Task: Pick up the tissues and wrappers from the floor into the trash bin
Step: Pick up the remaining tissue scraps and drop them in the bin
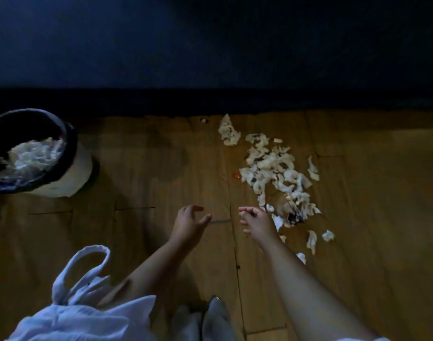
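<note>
We see the torn white tissues (272, 168) strewn in a loose drift over the right half of the wooden plank floor (149, 168), with a dark wrapper (294, 216) at the drift's near end and a small orange scrap (236, 175) at its left edge. The right hand (256, 222) hovers just beside that near end, fingers curled; we cannot tell whether they pinch anything (the light is dim). The left hand (188, 223) hangs loosely spread and holds nothing. Well apart, far left, the trash bin (70, 143) stands with a black liner and tissues inside. A dark blue wall (210, 45) rises behind.
</note>
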`<state>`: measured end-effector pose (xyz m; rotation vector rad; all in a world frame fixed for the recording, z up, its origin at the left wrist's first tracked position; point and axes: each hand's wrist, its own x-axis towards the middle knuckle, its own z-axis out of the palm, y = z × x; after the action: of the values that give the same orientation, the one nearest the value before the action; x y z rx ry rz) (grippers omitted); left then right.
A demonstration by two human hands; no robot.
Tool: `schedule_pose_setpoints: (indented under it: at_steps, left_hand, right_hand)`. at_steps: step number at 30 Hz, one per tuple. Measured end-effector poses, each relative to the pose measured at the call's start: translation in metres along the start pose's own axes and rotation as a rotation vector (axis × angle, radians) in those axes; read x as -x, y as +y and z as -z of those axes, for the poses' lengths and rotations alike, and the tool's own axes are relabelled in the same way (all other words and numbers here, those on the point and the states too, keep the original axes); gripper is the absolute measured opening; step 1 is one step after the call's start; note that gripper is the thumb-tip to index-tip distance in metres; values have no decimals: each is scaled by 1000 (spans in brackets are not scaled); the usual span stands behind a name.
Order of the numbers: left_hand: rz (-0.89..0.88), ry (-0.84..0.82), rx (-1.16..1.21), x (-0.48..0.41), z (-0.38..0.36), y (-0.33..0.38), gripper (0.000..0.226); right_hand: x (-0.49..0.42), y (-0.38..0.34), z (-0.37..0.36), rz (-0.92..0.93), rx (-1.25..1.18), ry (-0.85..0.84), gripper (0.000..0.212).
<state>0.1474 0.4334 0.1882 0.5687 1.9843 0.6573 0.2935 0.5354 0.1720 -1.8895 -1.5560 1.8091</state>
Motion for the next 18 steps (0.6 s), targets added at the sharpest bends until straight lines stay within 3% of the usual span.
schedule_pose_setpoints:
  at_steps: [9, 18]
  left_hand:
    - [-51, -108, -154, 10, -73, -3, 42]
    - [65, -102, -122, 25, -169, -1, 44]
  right_hand:
    - [12, 80, 75, -95, -135, 163, 14]
    - [-9, 140, 139, -151, -66, 118, 15]
